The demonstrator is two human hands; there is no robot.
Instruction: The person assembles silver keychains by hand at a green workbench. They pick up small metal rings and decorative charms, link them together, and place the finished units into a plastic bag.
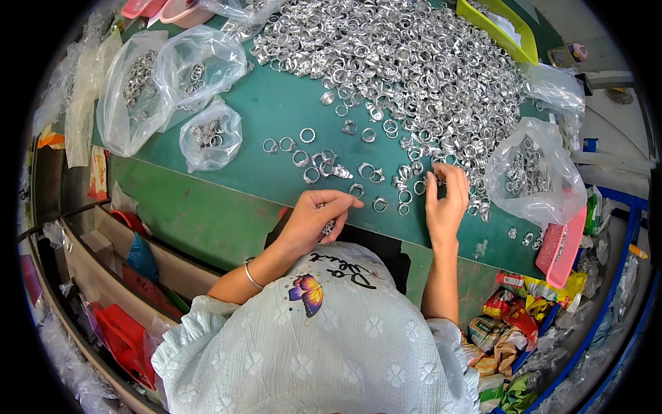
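A big heap of silver-coloured rings (386, 55) covers the far and right part of the green table (269, 176). My left hand (314, 217) is at the table's near edge, its fingers curled round several rings (329, 225) in the palm. Its index finger stretches right, close under a single ring (356, 190). My right hand (447, 196) reaches to the heap's near edge, thumb and fingertips bent together among the rings; whether a ring is pinched there is hidden. Between and beyond my hands lie loose rings (323, 162), spread apart on the table.
Clear plastic bags with rings stand at the left (134, 90) and right (534, 172). A small bag (210, 134) sits nearer. There is a pink basket (562, 245) on the right edge and a yellow-green basket (507, 31) at the back. Open drawers (110, 255) stand lower left.
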